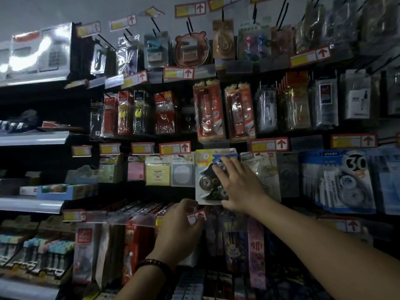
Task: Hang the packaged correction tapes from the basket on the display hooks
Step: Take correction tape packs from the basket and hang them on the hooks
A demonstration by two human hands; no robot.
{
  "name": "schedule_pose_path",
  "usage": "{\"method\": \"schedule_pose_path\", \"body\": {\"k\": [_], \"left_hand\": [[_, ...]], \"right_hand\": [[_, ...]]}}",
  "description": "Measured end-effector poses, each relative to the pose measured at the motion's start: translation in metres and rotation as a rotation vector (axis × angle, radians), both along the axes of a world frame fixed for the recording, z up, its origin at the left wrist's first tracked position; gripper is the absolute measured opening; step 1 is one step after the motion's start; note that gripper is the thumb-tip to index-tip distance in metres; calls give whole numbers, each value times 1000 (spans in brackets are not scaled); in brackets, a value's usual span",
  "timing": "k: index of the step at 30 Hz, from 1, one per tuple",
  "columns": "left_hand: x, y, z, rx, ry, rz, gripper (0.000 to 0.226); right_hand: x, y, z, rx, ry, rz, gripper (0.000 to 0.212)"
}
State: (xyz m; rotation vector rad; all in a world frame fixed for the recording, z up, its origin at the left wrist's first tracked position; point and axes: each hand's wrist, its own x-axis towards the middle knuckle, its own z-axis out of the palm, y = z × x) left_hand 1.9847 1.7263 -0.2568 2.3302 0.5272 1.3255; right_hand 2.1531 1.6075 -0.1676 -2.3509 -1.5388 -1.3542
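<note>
A packaged correction tape point(208, 176), white card with yellow and blue print and dark rollers, hangs in the middle row of the display wall. My right hand point(238, 187) lies over its right half, fingers spread across the blister and thumb under the lower edge. My left hand point(181, 226) is lower, its fingers curled around a red price tag point(198, 216) at the end of a hook below the package. The basket is out of view.
Blue correction tape packs point(339, 180) hang to the right, sticky note pads point(158, 172) to the left. Pen and lead packs point(208, 111) fill the row above. Shelves point(32, 204) with boxed goods stand at the left. Red arrow price tags point(269, 145) stick out on hooks.
</note>
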Motion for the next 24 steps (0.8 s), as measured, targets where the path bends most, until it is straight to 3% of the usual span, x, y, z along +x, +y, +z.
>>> {"method": "schedule_pose_path", "body": {"k": [5, 12, 24], "left_hand": [[-5, -2, -1, 32, 35, 1, 37], [-8, -9, -5, 33, 22, -43, 15], [-12, -11, -9, 77, 45, -46, 20]], "right_hand": [[-2, 2, 7, 23, 3, -27, 114], [-7, -5, 2, -6, 15, -15, 115], [-10, -7, 9, 8, 107, -1, 116]]}}
